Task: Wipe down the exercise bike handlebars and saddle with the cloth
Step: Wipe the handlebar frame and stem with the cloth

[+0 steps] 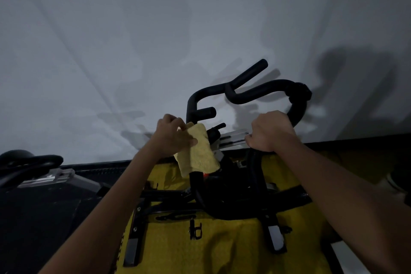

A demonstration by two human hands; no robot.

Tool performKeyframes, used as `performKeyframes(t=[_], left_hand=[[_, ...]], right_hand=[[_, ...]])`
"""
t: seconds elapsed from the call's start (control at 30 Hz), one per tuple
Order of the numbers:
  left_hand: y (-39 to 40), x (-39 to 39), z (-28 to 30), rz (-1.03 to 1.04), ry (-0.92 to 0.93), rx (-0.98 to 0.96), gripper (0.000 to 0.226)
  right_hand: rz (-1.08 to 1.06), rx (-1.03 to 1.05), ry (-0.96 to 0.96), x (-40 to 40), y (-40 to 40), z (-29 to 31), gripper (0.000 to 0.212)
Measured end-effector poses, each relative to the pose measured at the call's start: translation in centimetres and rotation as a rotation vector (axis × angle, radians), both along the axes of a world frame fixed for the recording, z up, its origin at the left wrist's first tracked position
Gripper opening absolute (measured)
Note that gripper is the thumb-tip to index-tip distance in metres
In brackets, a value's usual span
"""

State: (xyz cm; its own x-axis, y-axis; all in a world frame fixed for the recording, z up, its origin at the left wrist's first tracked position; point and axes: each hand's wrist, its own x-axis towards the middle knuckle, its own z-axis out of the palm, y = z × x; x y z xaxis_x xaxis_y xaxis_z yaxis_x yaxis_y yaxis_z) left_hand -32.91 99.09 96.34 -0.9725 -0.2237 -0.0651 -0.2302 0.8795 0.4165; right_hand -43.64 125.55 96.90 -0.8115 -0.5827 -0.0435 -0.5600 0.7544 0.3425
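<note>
The exercise bike's black padded handlebars [249, 92] loop up in front of the pale wall, above the bike's black and yellow frame [222, 204]. My left hand [172, 134] grips a folded yellow cloth [198, 151] and holds it wrapped against the left near part of the handlebar, the cloth hanging down over the bar. My right hand [270, 131] is curled round the right near part of the handlebar. The saddle is not visible in this view.
A second bike's black handlebar and grey metal bracket [33, 167] stand at the far left. A dark floor runs along the foot of the pale wall [133, 40]. Shadows of the handlebars fall on the wall at right.
</note>
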Motion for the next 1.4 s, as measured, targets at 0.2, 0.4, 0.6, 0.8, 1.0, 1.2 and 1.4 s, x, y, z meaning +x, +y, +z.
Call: performKeyframes(t=[0.2, 0.4, 0.6, 0.8, 1.0, 1.2, 1.4], left_hand=[[2.7, 1.9, -2.1, 0.104, 0.289, -0.070, 0.057], [5.7, 0.7, -4.6, 0.112, 0.446, 0.170, 0.043], [5.5, -2.8, -5.4, 0.244, 0.286, 0.162, 0.044], [4.0, -5.9, -4.3, 0.391, 0.260, 0.257, 0.057], [4.0, -5.9, -5.0, 0.392, 0.283, 0.232, 0.061], [5.5, -3.1, -6.3, 0.334, 0.349, 0.164, 0.077], [7.5, -0.2, -6.7, 0.370, 0.340, 0.217, 0.088]], right_hand=[[0.003, -0.017, -0.005, 0.0, -0.1, 0.0, 0.048], [0.017, 0.004, 0.017, -0.1, -0.1, 0.0, 0.048], [0.003, 0.041, 0.002, -0.2, -0.4, 0.1, 0.047], [0.000, 0.066, -0.010, 0.0, -0.4, 0.0, 0.049], [-0.004, 0.075, -0.018, -0.3, -0.4, 0.1, 0.048], [-0.004, 0.065, -0.011, -0.4, -0.2, 0.0, 0.046], [-0.006, 0.039, -0.010, -0.2, -0.2, 0.1, 0.045]])
